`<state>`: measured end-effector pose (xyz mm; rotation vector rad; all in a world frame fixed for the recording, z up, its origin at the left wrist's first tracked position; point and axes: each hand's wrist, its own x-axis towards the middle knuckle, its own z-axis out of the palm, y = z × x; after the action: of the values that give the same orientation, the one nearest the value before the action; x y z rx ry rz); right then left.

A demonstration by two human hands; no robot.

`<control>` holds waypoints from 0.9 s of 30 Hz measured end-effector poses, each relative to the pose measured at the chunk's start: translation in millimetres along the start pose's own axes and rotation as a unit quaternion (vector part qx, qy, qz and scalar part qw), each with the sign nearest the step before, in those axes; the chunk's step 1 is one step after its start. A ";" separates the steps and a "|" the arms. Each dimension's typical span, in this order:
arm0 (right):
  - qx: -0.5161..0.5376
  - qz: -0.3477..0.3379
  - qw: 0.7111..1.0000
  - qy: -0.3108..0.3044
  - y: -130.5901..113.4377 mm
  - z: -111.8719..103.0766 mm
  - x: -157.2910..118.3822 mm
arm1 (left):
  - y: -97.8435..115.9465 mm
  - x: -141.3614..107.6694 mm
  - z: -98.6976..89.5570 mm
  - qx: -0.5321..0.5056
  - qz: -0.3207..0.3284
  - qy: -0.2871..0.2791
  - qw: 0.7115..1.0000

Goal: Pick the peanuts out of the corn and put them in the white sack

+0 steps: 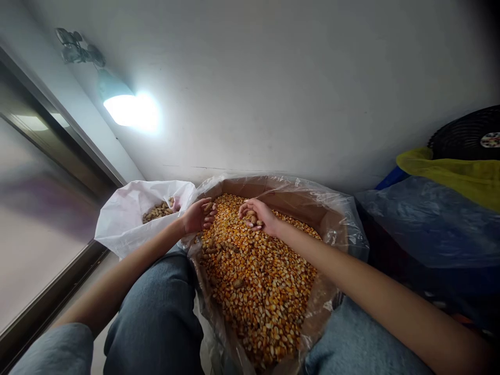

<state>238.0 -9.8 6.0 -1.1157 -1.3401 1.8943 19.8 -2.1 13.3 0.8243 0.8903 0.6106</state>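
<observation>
Dried corn kernels (269,281) fill a plastic-lined box (292,195) between my knees. Over the far part of the corn, my right hand (264,216) has its fingers curled around several unshelled peanuts (253,217). My left hand (197,216) is at the box's left rim, palm turned inward, with its fingers bent around what looks like a peanut (207,207). More peanuts (219,251) lie on the corn below my left hand. To the left, a white bag (125,208) stands against the box with a pile of peanuts (158,211) inside.
A lit lamp (117,101) is clamped at the upper left, near the wall (253,104). A metal-framed door or window (50,130) runs along the left. At the right are a black fan (464,133), a yellow mesh cloth (449,169) and blue plastic sheeting (425,219).
</observation>
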 end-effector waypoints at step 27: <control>-0.555 -0.118 0.823 0.029 19.3 38.8 -9.3 | -8.1 -15.1 1.3 0.206 -0.072 -0.038 0.975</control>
<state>209.4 -42.4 -3.4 -1.3587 -2.5006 0.7668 14.3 -18.4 13.5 1.1357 1.0121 0.2663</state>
